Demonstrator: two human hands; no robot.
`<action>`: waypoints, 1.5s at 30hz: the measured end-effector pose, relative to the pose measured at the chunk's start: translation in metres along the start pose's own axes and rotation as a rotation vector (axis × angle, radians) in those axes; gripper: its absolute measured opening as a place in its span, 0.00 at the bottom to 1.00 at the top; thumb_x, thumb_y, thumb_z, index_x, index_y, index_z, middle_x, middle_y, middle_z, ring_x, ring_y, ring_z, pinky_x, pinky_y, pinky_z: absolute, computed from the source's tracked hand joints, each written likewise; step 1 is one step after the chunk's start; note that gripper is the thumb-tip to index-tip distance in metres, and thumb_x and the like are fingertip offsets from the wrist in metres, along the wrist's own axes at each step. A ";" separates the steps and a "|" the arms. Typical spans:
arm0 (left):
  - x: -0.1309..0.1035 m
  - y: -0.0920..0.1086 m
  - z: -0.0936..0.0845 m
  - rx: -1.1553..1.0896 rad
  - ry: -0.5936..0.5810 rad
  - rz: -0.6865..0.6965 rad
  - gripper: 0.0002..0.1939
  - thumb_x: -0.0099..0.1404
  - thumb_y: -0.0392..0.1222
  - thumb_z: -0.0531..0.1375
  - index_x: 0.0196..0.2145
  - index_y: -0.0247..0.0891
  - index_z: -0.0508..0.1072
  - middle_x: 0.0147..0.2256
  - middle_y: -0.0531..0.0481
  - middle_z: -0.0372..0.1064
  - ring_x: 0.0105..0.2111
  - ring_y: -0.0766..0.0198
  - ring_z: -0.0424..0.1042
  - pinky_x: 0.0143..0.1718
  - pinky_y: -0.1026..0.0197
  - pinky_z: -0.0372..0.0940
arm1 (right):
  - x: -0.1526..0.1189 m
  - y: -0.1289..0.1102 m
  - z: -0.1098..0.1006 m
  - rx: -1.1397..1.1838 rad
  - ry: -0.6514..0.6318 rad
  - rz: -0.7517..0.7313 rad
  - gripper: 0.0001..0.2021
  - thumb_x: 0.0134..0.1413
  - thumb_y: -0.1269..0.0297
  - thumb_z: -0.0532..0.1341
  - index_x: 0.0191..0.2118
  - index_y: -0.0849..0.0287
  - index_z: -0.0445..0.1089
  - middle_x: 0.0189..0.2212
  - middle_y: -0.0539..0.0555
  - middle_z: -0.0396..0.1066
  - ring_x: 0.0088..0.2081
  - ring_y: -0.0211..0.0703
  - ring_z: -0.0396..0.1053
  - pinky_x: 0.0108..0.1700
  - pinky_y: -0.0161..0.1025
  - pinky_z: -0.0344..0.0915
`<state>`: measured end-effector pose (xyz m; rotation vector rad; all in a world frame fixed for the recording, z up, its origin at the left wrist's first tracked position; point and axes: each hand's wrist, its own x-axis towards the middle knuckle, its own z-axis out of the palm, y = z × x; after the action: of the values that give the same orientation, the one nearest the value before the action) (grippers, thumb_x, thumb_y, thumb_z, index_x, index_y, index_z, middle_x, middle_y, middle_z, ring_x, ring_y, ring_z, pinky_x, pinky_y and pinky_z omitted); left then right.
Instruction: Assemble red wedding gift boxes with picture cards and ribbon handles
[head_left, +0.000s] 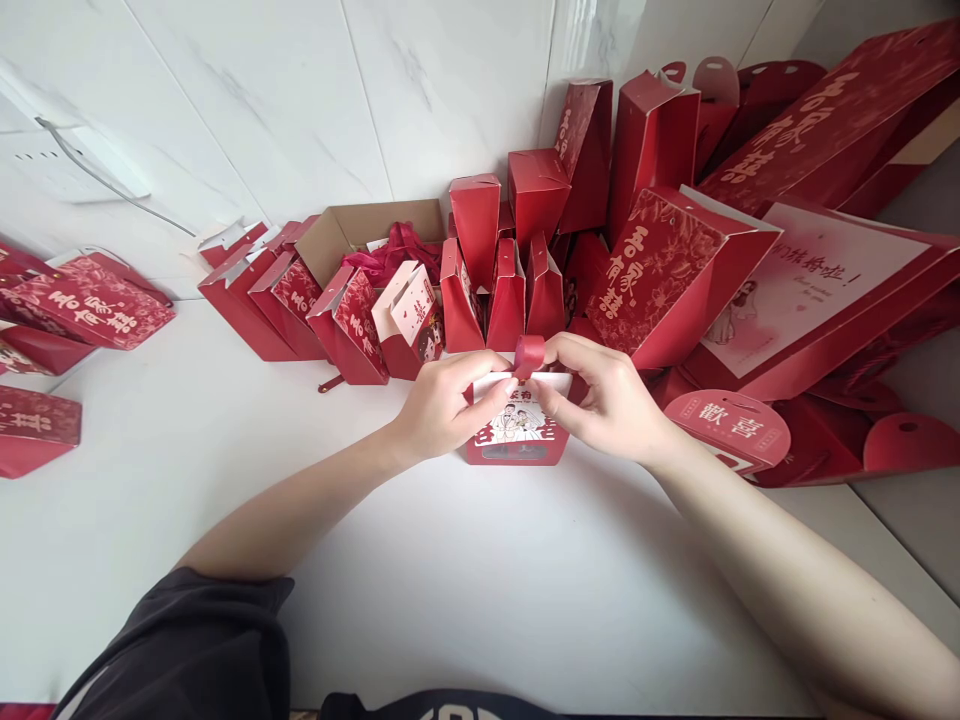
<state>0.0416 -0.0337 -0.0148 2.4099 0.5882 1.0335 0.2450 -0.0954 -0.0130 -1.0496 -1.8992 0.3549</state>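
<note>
A small red and white gift box (pixel 517 425) with a printed cartoon couple stands upright on the white table (pixel 420 580). At its top edge a loop of red ribbon (pixel 529 354) sticks up. My left hand (pixel 450 402) is closed at the left of the top, thumb on the front and fingers behind. Mirroring it on the right, my right hand (pixel 596 395) is closed with its thumb close to the ribbon's base. Both hands pinch around the ribbon and the box's top; the fingertips behind are hidden.
Behind the hands stand several red boxes (pixel 508 300) and an open cardboard box (pixel 375 228) holding red ribbons (pixel 397 250). Large red bags (pixel 675 270) crowd the right. More red boxes (pixel 97 300) lie at the left, below a wall socket (pixel 82 165) with a cable.
</note>
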 end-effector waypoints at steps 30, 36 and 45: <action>0.004 -0.003 -0.013 0.152 -0.125 0.169 0.07 0.72 0.39 0.52 0.38 0.38 0.68 0.31 0.50 0.70 0.29 0.65 0.68 0.31 0.62 0.62 | 0.000 -0.005 0.001 0.135 -0.062 0.100 0.01 0.62 0.69 0.59 0.39 0.58 0.68 0.34 0.52 0.69 0.33 0.40 0.65 0.34 0.37 0.62; 0.004 -0.004 -0.017 0.086 -0.190 0.046 0.07 0.73 0.39 0.51 0.42 0.37 0.68 0.32 0.51 0.69 0.29 0.67 0.66 0.31 0.63 0.61 | 0.001 -0.001 0.001 0.207 -0.045 0.145 0.05 0.66 0.63 0.58 0.40 0.57 0.70 0.36 0.52 0.69 0.36 0.40 0.67 0.37 0.37 0.63; 0.004 -0.001 -0.019 -0.035 -0.207 -0.028 0.07 0.71 0.39 0.53 0.43 0.37 0.69 0.32 0.52 0.69 0.29 0.67 0.66 0.31 0.63 0.60 | 0.001 -0.004 0.003 0.162 -0.004 0.096 0.07 0.67 0.62 0.57 0.37 0.58 0.68 0.34 0.51 0.69 0.35 0.38 0.66 0.38 0.36 0.62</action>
<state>0.0299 -0.0264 -0.0018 2.4318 0.5245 0.7640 0.2402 -0.0963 -0.0123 -1.0337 -1.7948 0.5567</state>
